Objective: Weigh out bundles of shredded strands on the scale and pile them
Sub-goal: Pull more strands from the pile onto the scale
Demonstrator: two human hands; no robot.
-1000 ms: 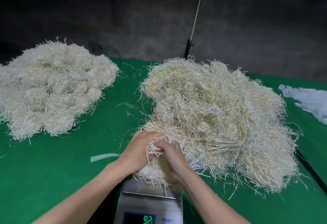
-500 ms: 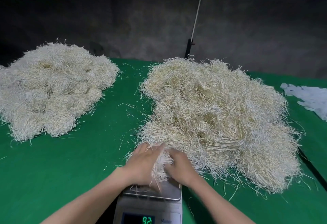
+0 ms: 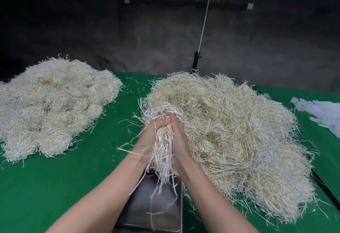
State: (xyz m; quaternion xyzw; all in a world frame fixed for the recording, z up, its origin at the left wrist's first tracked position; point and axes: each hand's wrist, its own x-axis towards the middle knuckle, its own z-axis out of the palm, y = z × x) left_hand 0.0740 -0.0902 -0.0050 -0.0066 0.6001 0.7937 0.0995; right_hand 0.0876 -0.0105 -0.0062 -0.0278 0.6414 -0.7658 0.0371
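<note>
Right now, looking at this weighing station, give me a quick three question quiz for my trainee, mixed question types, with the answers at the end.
1. True or false: the bundle lies on the scale pan with no hand on it.
2. How many hands hold the bundle? A none, B one, C two.
3. Fill in: the loose pile nearest the right hand lies to the ___ of the scale pan.
Key: 1 false, the left hand and right hand hold the bundle up over the scale pan. 2 C. 3 right.
</note>
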